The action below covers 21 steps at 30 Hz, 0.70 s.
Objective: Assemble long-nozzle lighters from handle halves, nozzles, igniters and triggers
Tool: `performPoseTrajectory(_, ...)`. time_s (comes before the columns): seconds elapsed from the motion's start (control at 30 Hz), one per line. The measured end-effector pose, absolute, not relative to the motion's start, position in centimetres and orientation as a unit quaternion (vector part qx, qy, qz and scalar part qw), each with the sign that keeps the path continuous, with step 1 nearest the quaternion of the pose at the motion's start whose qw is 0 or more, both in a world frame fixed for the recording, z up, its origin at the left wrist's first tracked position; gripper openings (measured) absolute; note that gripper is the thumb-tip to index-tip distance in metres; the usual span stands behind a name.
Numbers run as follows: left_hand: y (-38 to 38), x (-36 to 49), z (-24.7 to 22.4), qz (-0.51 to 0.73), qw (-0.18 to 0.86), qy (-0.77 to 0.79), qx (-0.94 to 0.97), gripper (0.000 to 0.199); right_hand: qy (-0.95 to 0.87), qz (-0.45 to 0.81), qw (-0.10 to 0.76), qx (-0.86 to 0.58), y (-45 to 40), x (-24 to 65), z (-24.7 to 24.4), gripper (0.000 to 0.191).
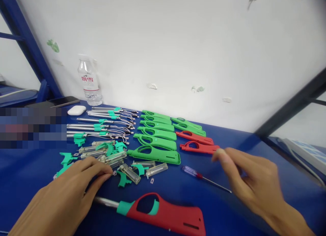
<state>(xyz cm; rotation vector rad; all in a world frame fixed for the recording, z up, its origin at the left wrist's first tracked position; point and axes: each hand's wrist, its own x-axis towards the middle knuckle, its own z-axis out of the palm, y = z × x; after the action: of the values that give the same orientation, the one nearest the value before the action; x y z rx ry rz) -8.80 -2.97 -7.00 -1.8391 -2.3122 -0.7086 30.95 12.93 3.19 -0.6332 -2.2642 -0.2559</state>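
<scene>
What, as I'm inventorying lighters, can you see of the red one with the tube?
The red lighter lies on its side on the blue table, butt rightward. Its plastic-looking body has a finger hole, teal trigger, teal collar and dark slot. A metal tube runs left, its tip hidden by the left hand; contact is unclear.

1. The left hand (67,190) is held palm down, its fingers (89,166) bent.
2. Its thumb (98,185) and forefinger are brought together at the tips.
3. The right hand (254,178) is held well apart, thumb and forefinger tips drawn close together.
4. The right wrist (278,210) is angled in from the lower right.
</scene>
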Motion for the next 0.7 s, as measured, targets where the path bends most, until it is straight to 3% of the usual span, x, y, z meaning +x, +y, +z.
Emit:
performPoseTrajectory(0.23,-4.5,-8.2,-5.2,-0.233,0.045,-0.776,-0.584,0.035,-0.936,-0.051,0.224,-0.265,13.3,30.0,1.5,0.027)
performPoseTrajectory(0.7,-3.6,-7.3,-4.5,-0.243,0.01,-0.783,-0.572,0.042,-0.952,-0.038,0.161,-0.258,14.0,30.3,0.1,0.022)
